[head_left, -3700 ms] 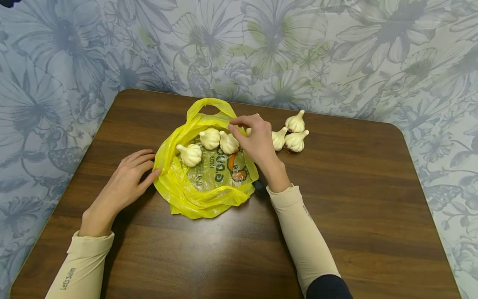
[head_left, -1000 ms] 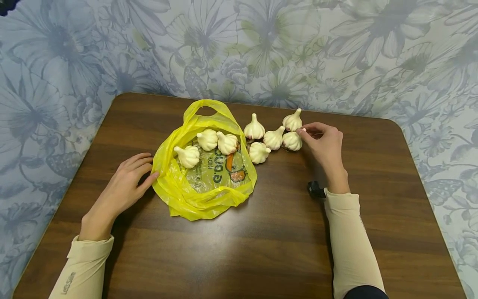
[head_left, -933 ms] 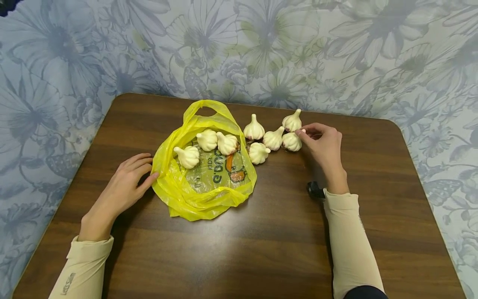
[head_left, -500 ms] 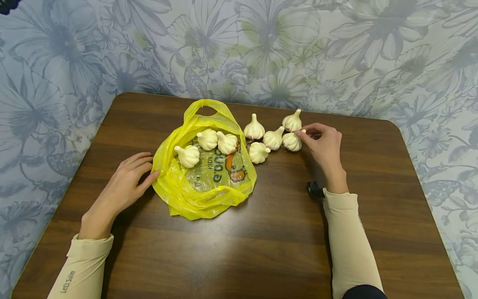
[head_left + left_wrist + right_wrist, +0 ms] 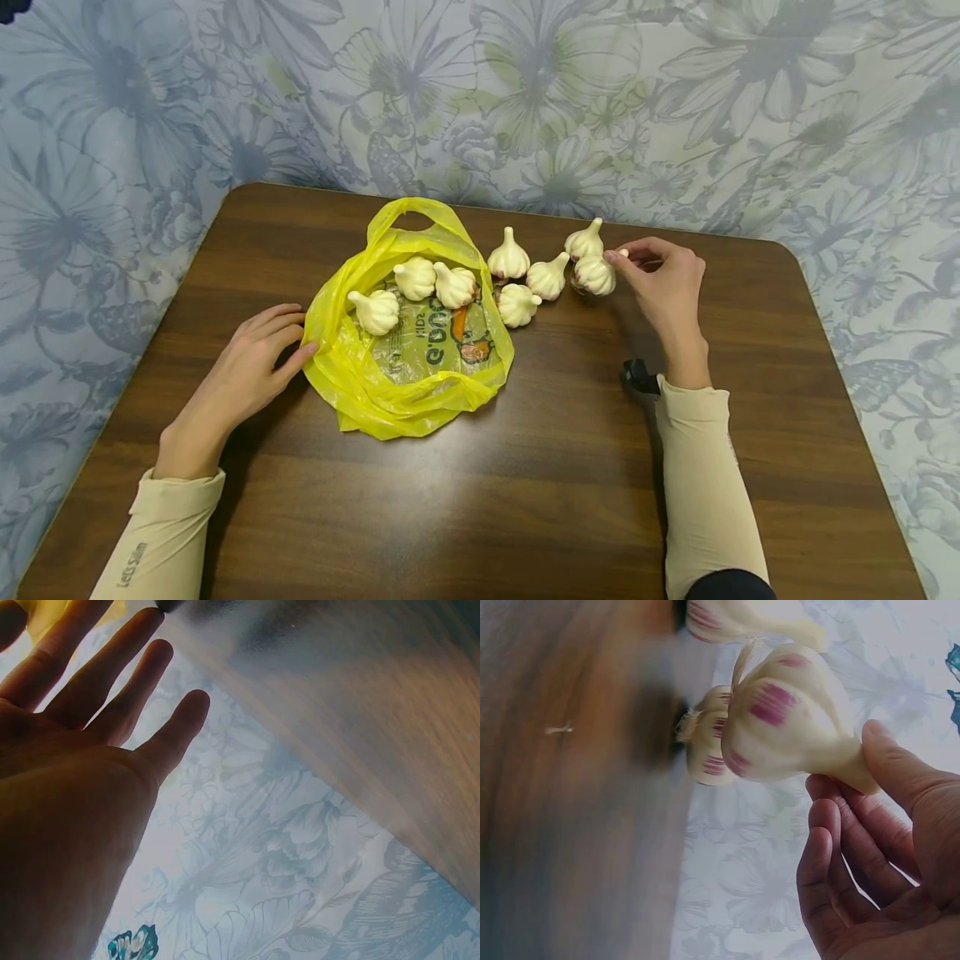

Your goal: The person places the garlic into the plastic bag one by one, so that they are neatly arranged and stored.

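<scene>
My right hand (image 5: 671,279) pinches a garlic bulb (image 5: 595,276) by its stem between thumb and fingertips. In the right wrist view this bulb (image 5: 784,720), cream with purple patches and roots at its base, is raised off the table. My left hand (image 5: 251,362) rests beside the yellow plastic bag (image 5: 330,358), thumb at its left edge, fingers spread and nearly straight. Inside the spread bag lie three bulbs, one garlic bulb (image 5: 375,312) to the left and two near the back. Several more, among them an upright garlic bulb (image 5: 508,254), stand right of the bag.
A brown wooden table (image 5: 570,500) carries everything, its far edge against a wall (image 5: 570,108) with a floral pattern. A small black device (image 5: 640,377) sits at my right wrist. Printed lettering (image 5: 435,333) shows inside the bag.
My right hand has gone from over the bag to the rightmost garlic bulb, gripped its stem and now lifted it slightly, tilting it up and right. The left hand stays at the bag.
</scene>
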`<state>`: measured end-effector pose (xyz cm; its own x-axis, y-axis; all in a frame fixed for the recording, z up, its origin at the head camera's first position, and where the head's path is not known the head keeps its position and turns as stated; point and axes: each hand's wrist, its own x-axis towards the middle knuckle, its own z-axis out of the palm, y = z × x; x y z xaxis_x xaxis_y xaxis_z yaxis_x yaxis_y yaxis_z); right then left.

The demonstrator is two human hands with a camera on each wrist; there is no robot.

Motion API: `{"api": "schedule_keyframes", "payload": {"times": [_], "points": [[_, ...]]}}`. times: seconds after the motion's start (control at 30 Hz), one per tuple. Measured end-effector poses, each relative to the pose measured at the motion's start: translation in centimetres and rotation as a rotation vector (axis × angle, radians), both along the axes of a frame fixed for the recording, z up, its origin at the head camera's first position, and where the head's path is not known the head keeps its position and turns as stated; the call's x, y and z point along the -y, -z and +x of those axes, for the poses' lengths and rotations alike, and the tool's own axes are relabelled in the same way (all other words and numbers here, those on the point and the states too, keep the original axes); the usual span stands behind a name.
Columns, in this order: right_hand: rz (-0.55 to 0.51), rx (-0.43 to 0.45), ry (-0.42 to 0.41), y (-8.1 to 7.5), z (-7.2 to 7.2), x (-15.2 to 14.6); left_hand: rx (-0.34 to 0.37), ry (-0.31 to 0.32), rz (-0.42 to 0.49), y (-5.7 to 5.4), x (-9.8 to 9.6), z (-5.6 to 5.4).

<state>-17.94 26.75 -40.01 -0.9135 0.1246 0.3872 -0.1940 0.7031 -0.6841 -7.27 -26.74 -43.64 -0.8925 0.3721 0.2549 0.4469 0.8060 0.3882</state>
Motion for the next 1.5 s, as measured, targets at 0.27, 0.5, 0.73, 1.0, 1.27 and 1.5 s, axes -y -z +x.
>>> {"api": "schedule_keyframes", "payload": {"times": [0.27, 0.5, 0.73, 1.0, 1.27, 1.5], "points": [[-0.001, -0.011, -0.002, -0.7, 0.2, 0.3, 0.008, -0.007, 0.001, 0.2, 0.2, 0.0], [-0.020, -0.040, -0.011, -1.5, 0.5, 0.8, 0.004, -0.005, 0.002, 0.2, 0.2, 0.0], [-0.047, -0.058, -0.023, -2.5, 0.9, 1.4, -0.006, 0.007, 0.008, 0.0, 0.1, 0.1], [-0.094, -0.081, -0.075, -3.9, 1.4, 3.3, -0.001, 0.003, 0.006, 0.2, 0.1, 0.0], [-0.092, -0.094, -0.145, -3.9, 1.5, 5.4, -0.004, 0.008, 0.004, 0.2, 0.2, -0.1], [-0.077, -0.119, -0.192, -3.8, 1.3, 6.7, -0.011, 0.010, 0.009, 0.2, 0.0, -0.1]]}}
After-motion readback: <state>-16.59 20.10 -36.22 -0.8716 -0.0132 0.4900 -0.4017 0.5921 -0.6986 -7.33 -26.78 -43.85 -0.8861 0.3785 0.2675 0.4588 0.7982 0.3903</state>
